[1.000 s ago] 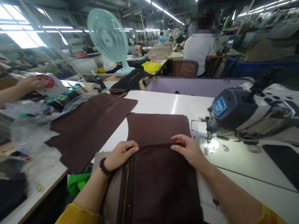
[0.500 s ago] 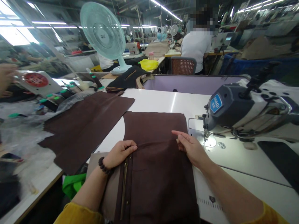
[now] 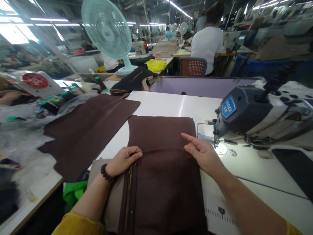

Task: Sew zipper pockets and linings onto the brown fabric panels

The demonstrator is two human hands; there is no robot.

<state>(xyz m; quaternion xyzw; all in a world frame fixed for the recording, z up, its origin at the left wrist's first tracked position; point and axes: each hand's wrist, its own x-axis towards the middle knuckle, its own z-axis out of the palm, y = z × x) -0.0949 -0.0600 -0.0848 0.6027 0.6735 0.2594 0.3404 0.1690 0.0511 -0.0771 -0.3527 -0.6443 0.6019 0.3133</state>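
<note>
A dark brown leather-like panel (image 3: 168,192) with a brass zipper (image 3: 129,192) along its left side lies in front of me. It overlaps another brown piece (image 3: 161,130), and a raised seam or edge crosses between them. My left hand (image 3: 126,160), wearing a dark bead bracelet (image 3: 106,173), is closed at the left end of that edge, thumb and fingers pinching the material. At the right end is my right hand (image 3: 202,153), its index finger stretched out and thumb apart; the other fingers are partly hidden. A sewing machine (image 3: 234,111) stands right of the panel.
More brown pieces (image 3: 90,130) lie on the left, beside thread spools (image 3: 52,106) and clear plastic (image 3: 22,130). A pale green fan (image 3: 107,32) and dark folded pieces (image 3: 134,80) stand behind. A person in white (image 3: 206,42) sits farther back; another person's hand (image 3: 11,97) shows at far left.
My right hand has loosened slightly and shifted a little at the panel's right edge. My left hand keeps its place on the panel. The other person's hand at far left has lowered.
</note>
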